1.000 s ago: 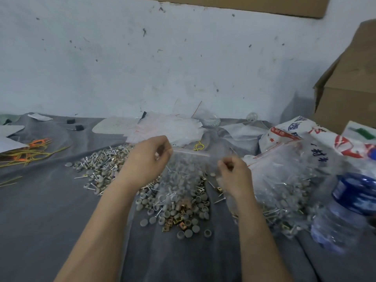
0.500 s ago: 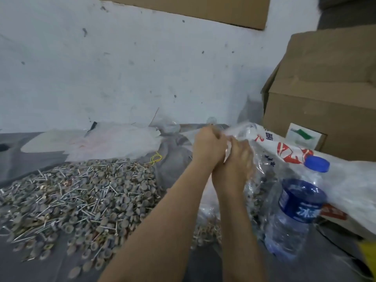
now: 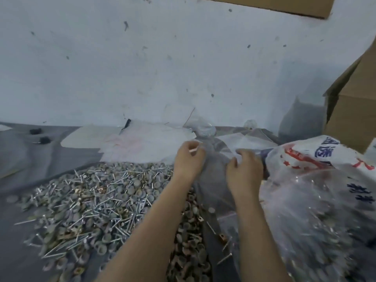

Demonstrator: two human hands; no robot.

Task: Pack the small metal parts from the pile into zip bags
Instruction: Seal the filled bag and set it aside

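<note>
Nearest: both forearms are reaching forward over the grey cloth (image 3: 24, 251). The pile (image 3: 95, 202) of screws, round discs and some brass-coloured clips is lying on the cloth left of the left forearm and spilling under it toward the near edge. At right, a big printed sack (image 3: 317, 200) is sitting just beside the right forearm, and parts are showing through its clear wall.

Further out, the hands are working apart, with a gap between them. The left hand (image 3: 190, 159) is curling its fingers round a thin pale strip, seemingly the top edge of a zip bag (image 3: 216, 171). The right hand (image 3: 245, 171) is curling onto the same clear film at its other side. The film is blurred, so I cannot tell whether the mouth is open or sealed. The bag is hanging between the hands, above the far right edge of the pile and just beside the sack.

Judgement: the step in hand is handling this bag at its mouth. To do it well, both pinches should be sitting on the zip strip itself, not on slack film. The mouth should be staying level and over the pile, so stray parts are falling back onto it and not under the sack.

Beyond the hands, a stack (image 3: 142, 142) of flat clear bags is lying near the wall (image 3: 162, 68). A box (image 3: 358, 115) is standing at far right.
</note>
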